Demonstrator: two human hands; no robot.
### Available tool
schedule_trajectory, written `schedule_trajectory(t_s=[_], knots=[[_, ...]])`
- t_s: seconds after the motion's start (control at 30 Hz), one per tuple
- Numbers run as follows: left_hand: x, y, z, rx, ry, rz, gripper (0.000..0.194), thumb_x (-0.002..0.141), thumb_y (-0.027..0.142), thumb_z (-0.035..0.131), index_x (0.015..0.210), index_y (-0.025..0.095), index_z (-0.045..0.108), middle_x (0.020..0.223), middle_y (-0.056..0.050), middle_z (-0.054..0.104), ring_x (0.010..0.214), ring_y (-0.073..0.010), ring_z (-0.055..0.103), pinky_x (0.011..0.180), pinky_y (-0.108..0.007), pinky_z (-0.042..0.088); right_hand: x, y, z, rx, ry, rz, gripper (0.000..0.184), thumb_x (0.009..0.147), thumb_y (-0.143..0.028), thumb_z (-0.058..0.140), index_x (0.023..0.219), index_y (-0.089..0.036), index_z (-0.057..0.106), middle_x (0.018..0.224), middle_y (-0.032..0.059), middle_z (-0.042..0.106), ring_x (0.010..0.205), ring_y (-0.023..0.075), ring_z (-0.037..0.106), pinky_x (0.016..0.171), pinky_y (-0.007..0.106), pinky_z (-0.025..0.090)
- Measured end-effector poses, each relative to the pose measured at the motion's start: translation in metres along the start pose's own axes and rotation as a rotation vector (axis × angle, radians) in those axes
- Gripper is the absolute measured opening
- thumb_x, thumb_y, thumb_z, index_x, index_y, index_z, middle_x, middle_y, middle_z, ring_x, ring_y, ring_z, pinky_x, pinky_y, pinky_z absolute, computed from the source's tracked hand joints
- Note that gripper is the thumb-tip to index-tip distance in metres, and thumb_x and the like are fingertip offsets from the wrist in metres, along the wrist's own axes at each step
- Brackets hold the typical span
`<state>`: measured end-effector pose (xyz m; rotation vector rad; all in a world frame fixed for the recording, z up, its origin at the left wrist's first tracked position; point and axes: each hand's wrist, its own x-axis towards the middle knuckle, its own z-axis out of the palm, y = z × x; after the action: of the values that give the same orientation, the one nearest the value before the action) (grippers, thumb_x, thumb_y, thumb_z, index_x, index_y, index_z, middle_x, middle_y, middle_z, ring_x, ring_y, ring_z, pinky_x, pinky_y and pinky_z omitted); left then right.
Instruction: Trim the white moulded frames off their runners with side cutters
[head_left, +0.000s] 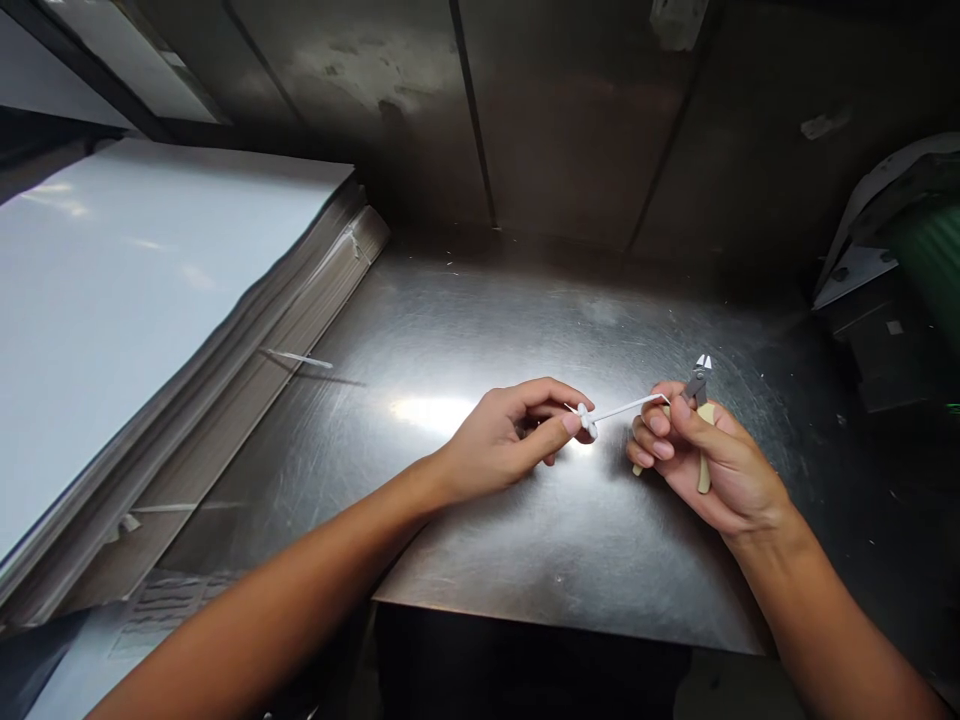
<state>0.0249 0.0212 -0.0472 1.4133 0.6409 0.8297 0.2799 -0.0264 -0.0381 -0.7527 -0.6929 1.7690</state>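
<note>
The person's left hand (491, 440) comes in from the lower left, its forearm slanting up across the near edge of the scratched, shiny metal table (540, 330), the wrist almost straight and the back of the hand turned upward. Its thumb and bent fingers pinch the lobed end of a thin white plastic stick-like piece (626, 409), thumb on the near side. The right hand (724, 470) reaches in from the lower right, forearm angled up and inward, palm partly turned up with the fingers curled back toward the thumb. Its thumb and fingertips close on the other, thinner end of the piece, which spans the gap between the hands above the table and rises slightly toward the right. The same right hand also holds a small pair of cutters with grey metal jaws and cream handles (697, 386); the jaws point up and away, spread slightly apart beyond the thumb, while the handles show around the palm and below the fingers. To the left of the hands, well apart from them, lies a thick stack of large white-topped sheets (165, 270).
</note>
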Motion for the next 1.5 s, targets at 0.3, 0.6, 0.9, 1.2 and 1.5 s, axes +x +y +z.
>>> schedule_trajectory(t_s=[0.3, 0.6, 0.9, 1.2, 1.5], knots=[[-0.0022, 0.0009, 0.0004, 0.046, -0.025, 0.006, 0.019, 0.111, 0.028, 0.072, 0.122, 0.012, 0.074, 0.096, -0.008, 0.082, 0.071, -0.0103, 0.067, 0.065, -0.016, 0.058, -0.0019, -0.0004, 0.0004, -0.029, -0.001, -0.004, 0.015, 0.106, -0.028, 0.095, 0.107, -0.021, 0.082, 0.087, 0.0017, 0.057, 0.073, 0.0157, 0.048, 0.073, 0.028, 0.055], [-0.0018, -0.0002, -0.0002, 0.112, -0.051, -0.007, 0.021, 0.111, 0.03, 0.071, 0.121, 0.012, 0.074, 0.092, -0.006, 0.082, 0.071, -0.0111, 0.069, 0.066, -0.018, 0.055, 0.0, 0.0009, 0.0017, -0.068, 0.008, -0.01, 0.017, 0.105, -0.028, 0.096, 0.103, -0.022, 0.08, 0.084, 0.0016, 0.056, 0.073, 0.0172, 0.047, 0.073, 0.029, 0.053], [-0.0014, 0.0038, 0.0001, 0.037, -0.035, -0.049, 0.022, 0.11, 0.034, 0.072, 0.118, 0.013, 0.073, 0.09, -0.007, 0.081, 0.069, -0.0126, 0.069, 0.064, -0.02, 0.057, -0.0001, 0.0001, 0.0036, -0.089, 0.028, -0.033, 0.022, 0.101, -0.033, 0.1, 0.109, -0.024, 0.081, 0.085, 0.0006, 0.056, 0.072, 0.0169, 0.048, 0.072, 0.03, 0.052], [-0.0025, 0.0059, 0.0005, 0.03, -0.053, -0.041, 0.019, 0.11, 0.031, 0.073, 0.117, 0.013, 0.075, 0.09, -0.006, 0.08, 0.071, -0.0124, 0.07, 0.064, -0.019, 0.057, -0.0007, 0.0034, 0.0046, -0.299, 0.088, -0.171, 0.026, 0.097, -0.033, 0.102, 0.104, -0.024, 0.079, 0.084, 0.0018, 0.062, 0.076, 0.0205, 0.058, 0.072, 0.032, 0.05], [-0.002, 0.005, 0.0, 0.038, -0.035, -0.044, 0.021, 0.109, 0.032, 0.073, 0.117, 0.013, 0.075, 0.091, -0.007, 0.08, 0.07, -0.0128, 0.069, 0.064, -0.02, 0.057, -0.0006, 0.0028, 0.0042, -0.283, 0.083, -0.149, 0.028, 0.097, -0.036, 0.102, 0.105, -0.023, 0.078, 0.082, 0.0009, 0.06, 0.075, 0.0207, 0.055, 0.074, 0.033, 0.051]])
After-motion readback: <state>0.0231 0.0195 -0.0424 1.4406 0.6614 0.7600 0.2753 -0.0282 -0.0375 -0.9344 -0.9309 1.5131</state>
